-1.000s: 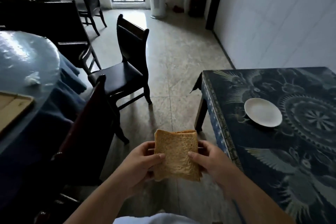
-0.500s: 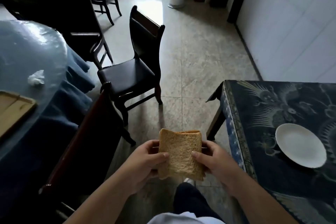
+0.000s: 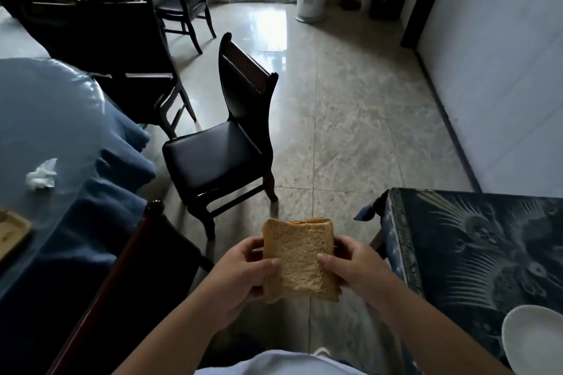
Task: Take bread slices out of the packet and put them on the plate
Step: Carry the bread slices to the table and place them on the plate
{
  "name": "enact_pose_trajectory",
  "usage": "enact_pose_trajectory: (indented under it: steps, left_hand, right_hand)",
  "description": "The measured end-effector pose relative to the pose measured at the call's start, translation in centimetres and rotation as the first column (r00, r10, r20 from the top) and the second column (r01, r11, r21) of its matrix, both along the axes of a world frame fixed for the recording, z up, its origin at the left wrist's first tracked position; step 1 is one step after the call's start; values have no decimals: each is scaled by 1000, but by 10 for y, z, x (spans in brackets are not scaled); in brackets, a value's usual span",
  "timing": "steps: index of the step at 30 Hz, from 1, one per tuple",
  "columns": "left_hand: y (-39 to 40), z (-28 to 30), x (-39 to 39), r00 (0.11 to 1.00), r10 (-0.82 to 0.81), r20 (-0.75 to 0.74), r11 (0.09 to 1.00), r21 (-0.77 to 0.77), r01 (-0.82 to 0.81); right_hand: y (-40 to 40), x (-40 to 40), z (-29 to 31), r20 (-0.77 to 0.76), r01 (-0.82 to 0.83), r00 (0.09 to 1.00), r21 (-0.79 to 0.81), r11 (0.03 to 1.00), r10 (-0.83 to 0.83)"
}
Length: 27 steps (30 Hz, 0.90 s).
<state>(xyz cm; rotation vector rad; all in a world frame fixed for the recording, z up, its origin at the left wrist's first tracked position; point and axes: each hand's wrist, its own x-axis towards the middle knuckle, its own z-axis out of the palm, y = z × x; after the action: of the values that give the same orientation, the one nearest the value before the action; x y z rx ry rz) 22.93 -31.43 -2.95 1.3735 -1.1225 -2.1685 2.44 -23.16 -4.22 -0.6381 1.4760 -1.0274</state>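
Observation:
A small stack of brown bread slices (image 3: 300, 256) is held upright in front of my body, over the floor. My left hand (image 3: 243, 274) grips its left edge with the thumb on the front face. My right hand (image 3: 353, 265) grips the right edge the same way. The white plate (image 3: 536, 341) lies at the lower right on a table with a dark patterned cloth (image 3: 475, 240), to the right of my hands, partly cut off by the frame edge. No packet is in view.
A dark chair (image 3: 225, 149) stands on the tiled floor ahead. Another chair back (image 3: 128, 259) is close at my left. A blue-covered round table (image 3: 61, 137) at left carries a crumpled tissue (image 3: 41, 175) and a wooden tray (image 3: 12, 233).
The view has swung left and up, so the plate and patterned table slid toward the lower right corner. Both hands keep the same hold on the bread.

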Motion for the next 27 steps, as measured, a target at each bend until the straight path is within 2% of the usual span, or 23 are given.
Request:
enact_pose_trajectory:
  steps: [6, 13, 17, 22, 27]
  left_hand:
    - [-61, -8, -19, 998, -66, -2, 997, 33, 66]
    - [-146, -13, -44, 964, -266, -1, 963, 33, 266]
    - [-180, -14, -75, 904, -428, -11, 904, 17, 428]
    - [-185, -11, -132, 719, -695, -3, 719, -18, 695]
    - [-140, -8, -192, 432, -902, -1, 432, -12, 902]
  right_hand:
    - [-47, -14, -5, -4, 60, 998, 14, 998, -60]
    - [-93, -17, -4, -49, 223, 974, 8, 975, -223]
    - [-99, -22, -3, -80, 374, 924, -2, 927, -373]
    - [-65, -24, -3, -50, 637, 770, 19, 770, -636]
    - [2, -9, -5, -60, 869, 495, 45, 493, -867]
